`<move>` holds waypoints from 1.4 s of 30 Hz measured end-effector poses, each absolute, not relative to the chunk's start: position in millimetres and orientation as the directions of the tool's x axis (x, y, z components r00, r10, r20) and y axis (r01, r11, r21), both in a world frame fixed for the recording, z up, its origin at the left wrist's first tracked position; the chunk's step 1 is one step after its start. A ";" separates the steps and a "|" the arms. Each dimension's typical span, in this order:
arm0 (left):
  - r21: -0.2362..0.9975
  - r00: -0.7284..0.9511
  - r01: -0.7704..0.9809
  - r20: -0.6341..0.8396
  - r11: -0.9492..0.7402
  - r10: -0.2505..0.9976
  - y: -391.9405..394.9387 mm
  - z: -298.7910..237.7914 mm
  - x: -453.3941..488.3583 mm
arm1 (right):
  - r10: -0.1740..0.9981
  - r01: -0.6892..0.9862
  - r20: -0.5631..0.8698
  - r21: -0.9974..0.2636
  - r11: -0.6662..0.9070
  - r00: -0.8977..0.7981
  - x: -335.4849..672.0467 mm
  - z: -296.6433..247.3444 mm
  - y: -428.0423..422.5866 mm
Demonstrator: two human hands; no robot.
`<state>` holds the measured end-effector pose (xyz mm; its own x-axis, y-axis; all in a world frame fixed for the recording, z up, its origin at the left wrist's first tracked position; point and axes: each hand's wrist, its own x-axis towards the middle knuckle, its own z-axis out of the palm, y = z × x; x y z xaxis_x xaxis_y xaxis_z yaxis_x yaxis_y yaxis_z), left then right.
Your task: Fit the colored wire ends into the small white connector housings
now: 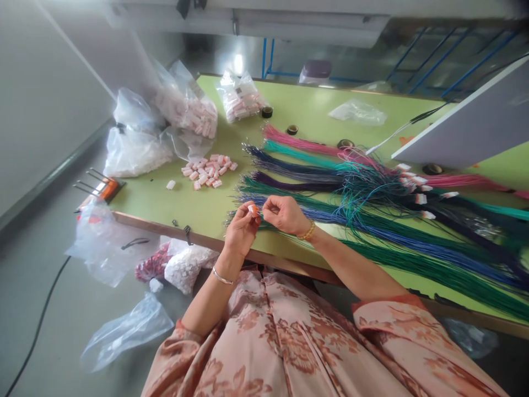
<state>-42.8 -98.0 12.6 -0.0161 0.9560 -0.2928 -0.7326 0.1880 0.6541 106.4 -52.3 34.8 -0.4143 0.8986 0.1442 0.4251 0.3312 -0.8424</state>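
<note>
My left hand (242,231) pinches a small white and orange plastic connector (253,209) above the table's front edge. Close to its right side, my right hand (287,214) is closed in a pinch on what looks like a thin wire; its end at the connector is too small to make out. Under and beside my right hand run bundles of blue wires (351,221) and green wires (372,255). A loose pile of similar connectors (210,170) lies on the table beyond my left hand.
Bags of connectors (242,99) stand at the back left. Pink wires (301,140), teal wires (297,154) and dark wires (289,164) stretch rightward near black tape rolls (292,130). An orange stand with metal pins (108,189) sits at the left corner; a grey panel (467,118) rises right.
</note>
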 end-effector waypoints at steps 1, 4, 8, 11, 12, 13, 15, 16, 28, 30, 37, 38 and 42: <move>0.649 -0.014 -0.736 -0.298 0.192 0.954 -98.0 12.3 -42.3 | 0.900 0.439 0.166 -0.828 0.350 -0.404 106.6 34.8 -53.8; 0.640 0.005 -0.740 -0.304 0.208 0.953 -98.1 12.4 -41.2 | 0.895 0.478 0.211 -0.784 0.395 -0.393 106.7 36.0 -56.3; 0.651 0.000 -0.732 -0.294 0.200 0.956 -98.7 12.7 -40.1 | 0.897 0.520 0.213 -0.753 0.403 -0.387 106.8 36.9 -57.9; 0.680 -0.019 -0.708 -0.288 0.190 0.958 -98.9 12.0 -39.3 | 0.896 0.536 0.211 -0.739 0.408 -0.391 107.0 36.7 -59.0; 0.691 -0.020 -0.698 -0.281 0.188 0.959 -98.8 11.6 -39.2 | 0.894 0.540 0.215 -0.734 0.413 -0.393 107.0 36.6 -59.3; 0.701 -0.019 -0.689 -0.272 0.185 0.962 -98.7 11.2 -39.1 | 0.893 0.540 0.221 -0.730 0.418 -0.393 107.1 36.3 -59.5; 0.717 -0.025 -0.676 -0.255 0.171 0.967 -98.4 10.5 -39.2 | 0.891 0.529 0.232 -0.735 0.423 -0.390 107.5 35.6 -59.5; 0.725 -0.034 -0.669 -0.251 0.164 0.967 -98.3 10.4 -39.3 | 0.892 0.517 0.232 -0.746 0.420 -0.389 107.9 35.1 -59.3; 0.864 -0.194 -0.502 -0.157 0.039 0.968 -102.6 6.6 -29.6 | 0.905 0.321 0.098 -0.915 0.246 -0.414 105.1 19.9 -56.4; 0.867 -0.200 -0.496 -0.170 0.050 0.965 -101.0 5.3 -30.3 | 0.893 0.334 0.114 -0.900 0.278 -0.436 106.0 17.8 -56.0; 0.860 -0.172 -0.501 -0.209 0.097 0.963 -94.3 10.2 -33.1 | 0.848 0.455 0.198 -0.772 0.444 -0.492 109.3 19.2 -55.0; 0.866 -0.175 -0.491 -0.206 0.097 0.963 -94.5 10.3 -31.3 | 0.849 0.478 0.203 -0.752 0.454 -0.487 108.8 19.2 -55.9; 0.878 -0.167 -0.465 -0.212 0.113 0.963 -94.7 8.6 -22.6 | 0.852 0.544 0.191 -0.696 0.468 -0.488 112.2 23.2 -56.3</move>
<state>-22.6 -94.7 8.6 -0.1673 0.9628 -0.2122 -0.4650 0.1127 0.8781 112.2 -56.3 23.2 -0.4881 0.8515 0.1915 0.5439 0.4683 -0.6963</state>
